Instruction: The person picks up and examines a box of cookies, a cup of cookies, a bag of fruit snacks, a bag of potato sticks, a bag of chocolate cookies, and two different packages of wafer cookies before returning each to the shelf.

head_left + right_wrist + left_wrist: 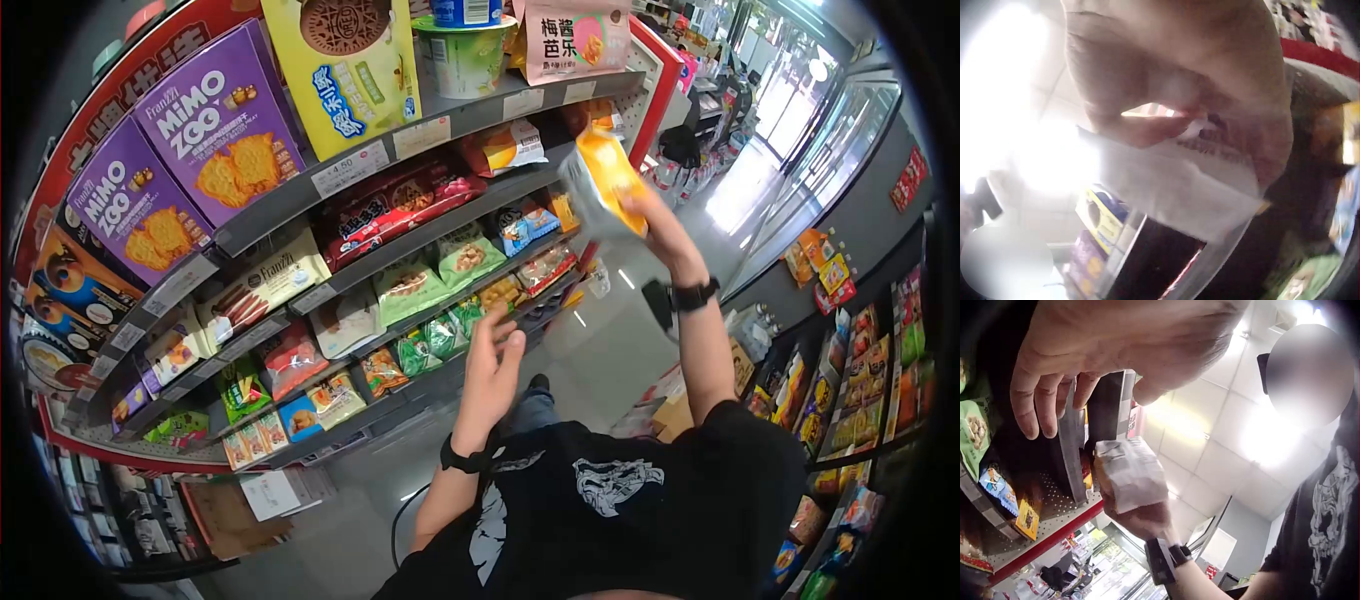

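The right hand (660, 222) grips an orange-and-white snack packet (604, 178) in mid-air near the top shelf (470, 120)'s right end; the left hand (490, 372), fingers loose, holds nothing. The packet is probably light, slick and crushable, best pinched gently by its edges.

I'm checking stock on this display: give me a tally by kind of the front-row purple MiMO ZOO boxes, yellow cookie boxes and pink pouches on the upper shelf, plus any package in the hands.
Purple MiMO ZOO boxes: 2
Yellow cookie box: 1
Pink pouch: 1
Orange-and-white package, right hand: 1
Total: 5
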Demonstrator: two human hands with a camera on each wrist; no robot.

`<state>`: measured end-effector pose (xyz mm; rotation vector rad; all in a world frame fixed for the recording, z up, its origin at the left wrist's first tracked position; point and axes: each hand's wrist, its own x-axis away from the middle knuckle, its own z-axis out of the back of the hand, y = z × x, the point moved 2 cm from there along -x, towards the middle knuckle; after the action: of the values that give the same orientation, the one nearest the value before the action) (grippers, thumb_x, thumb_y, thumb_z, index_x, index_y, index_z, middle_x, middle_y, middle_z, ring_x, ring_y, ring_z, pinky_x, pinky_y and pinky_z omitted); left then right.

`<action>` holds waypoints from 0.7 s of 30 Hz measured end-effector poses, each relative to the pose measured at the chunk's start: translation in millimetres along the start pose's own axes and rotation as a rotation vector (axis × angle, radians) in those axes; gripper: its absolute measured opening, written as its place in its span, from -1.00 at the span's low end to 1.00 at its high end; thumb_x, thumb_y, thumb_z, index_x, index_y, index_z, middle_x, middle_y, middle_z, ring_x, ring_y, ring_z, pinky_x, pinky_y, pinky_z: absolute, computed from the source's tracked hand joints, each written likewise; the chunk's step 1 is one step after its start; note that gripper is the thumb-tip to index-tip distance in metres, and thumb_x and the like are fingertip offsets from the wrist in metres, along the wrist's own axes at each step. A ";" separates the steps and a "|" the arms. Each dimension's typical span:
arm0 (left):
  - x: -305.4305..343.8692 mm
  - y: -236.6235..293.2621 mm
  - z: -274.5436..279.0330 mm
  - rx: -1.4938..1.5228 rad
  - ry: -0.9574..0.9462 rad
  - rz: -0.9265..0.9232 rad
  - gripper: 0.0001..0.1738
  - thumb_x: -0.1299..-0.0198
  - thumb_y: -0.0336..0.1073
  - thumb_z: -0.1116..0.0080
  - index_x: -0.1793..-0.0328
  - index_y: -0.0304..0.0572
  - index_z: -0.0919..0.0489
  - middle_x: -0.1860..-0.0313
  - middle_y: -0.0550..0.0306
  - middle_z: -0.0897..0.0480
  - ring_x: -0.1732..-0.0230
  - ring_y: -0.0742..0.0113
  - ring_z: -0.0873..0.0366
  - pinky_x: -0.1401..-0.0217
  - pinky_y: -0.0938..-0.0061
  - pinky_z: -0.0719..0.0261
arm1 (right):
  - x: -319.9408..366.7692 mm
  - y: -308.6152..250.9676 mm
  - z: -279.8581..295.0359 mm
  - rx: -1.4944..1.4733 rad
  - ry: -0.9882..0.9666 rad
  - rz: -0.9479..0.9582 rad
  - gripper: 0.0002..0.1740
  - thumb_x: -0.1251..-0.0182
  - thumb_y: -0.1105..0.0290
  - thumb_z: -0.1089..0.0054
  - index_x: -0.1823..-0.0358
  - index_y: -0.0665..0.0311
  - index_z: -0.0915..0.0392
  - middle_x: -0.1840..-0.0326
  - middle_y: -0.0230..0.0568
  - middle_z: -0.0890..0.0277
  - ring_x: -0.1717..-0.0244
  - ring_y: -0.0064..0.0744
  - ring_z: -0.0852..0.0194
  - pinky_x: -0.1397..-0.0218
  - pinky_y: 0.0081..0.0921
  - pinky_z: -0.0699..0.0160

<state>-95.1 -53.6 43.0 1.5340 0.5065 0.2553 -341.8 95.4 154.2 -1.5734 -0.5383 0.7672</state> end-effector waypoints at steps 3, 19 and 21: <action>4.6 3.8 -12.9 -0.041 -0.099 -0.013 -0.49 -0.38 -0.17 -0.02 -0.35 -0.24 -0.28 -0.25 0.01 -0.43 -0.20 0.22 -0.47 -0.20 0.40 -0.42 | -49.8 -6.9 13.3 0.490 0.139 0.130 -0.28 -0.21 0.23 -0.24 -0.34 0.41 -0.21 -0.12 -0.23 -0.44 -0.13 -0.52 -0.38 -0.19 -0.55 -0.34; 5.7 31.7 17.6 -0.143 -0.029 -0.141 -0.73 -0.30 -0.35 -0.08 -0.06 -0.33 -0.52 0.00 -0.01 -0.63 -0.04 0.23 -0.60 -0.15 0.39 -0.50 | -141.3 16.8 -18.4 1.273 0.575 0.580 -0.30 -0.04 -0.06 -0.32 0.09 0.50 -0.43 0.11 0.18 -0.34 -0.02 0.19 -0.31 -0.15 -0.08 -0.30; 7.0 29.8 22.7 -0.117 -0.008 -0.137 -0.75 -0.30 -0.35 -0.08 -0.05 -0.32 -0.52 0.01 0.01 -0.63 -0.04 0.26 -0.59 -0.14 0.39 -0.50 | -157.8 46.0 -6.7 1.309 0.551 0.642 -0.34 -0.16 -0.09 -0.24 0.15 0.51 -0.41 0.15 0.24 -0.30 0.02 0.28 -0.26 -0.15 0.03 -0.24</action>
<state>-73.8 -69.3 70.5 1.3795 0.5781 0.1704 -446.7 -30.0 135.7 -0.5906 0.8133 0.8184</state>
